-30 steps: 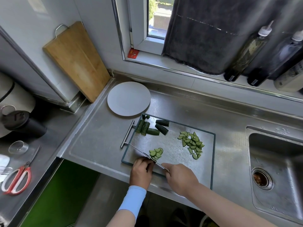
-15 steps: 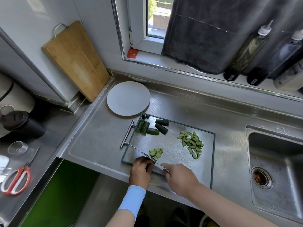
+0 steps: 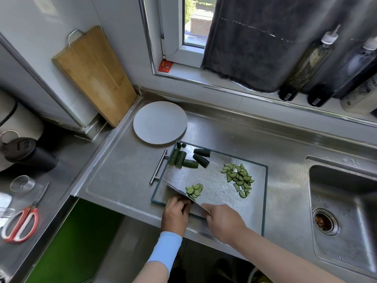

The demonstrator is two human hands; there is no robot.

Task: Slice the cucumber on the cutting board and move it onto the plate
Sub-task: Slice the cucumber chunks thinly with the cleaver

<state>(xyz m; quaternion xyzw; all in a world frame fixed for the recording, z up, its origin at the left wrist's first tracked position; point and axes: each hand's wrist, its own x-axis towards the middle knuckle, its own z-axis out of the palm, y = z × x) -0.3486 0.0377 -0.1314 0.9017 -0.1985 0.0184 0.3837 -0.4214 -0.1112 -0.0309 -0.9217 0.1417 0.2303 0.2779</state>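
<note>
On the cutting board (image 3: 214, 174) — cucumber chunks (image 3: 190, 164) and slices (image 3: 238, 177); plate (image 3: 160, 122) just beside.

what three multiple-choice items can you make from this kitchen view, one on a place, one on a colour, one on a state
1. Where is the plate?
A. in the sink
B. on the counter just beyond the cutting board's far left corner
C. on the windowsill

2. What colour are the handles of the scissors?
A. red and white
B. blue
C. black

3. What is the right hand doing?
A. lying flat on the cutting board
B. lifting the plate
C. gripping the knife

Answers:
1. B: the plate sits on the steel counter by that corner.
2. A: the handles at the lower left are red with white lining.
3. C: the hand is closed round the handle, and the blade slants across the cutting board.
</note>
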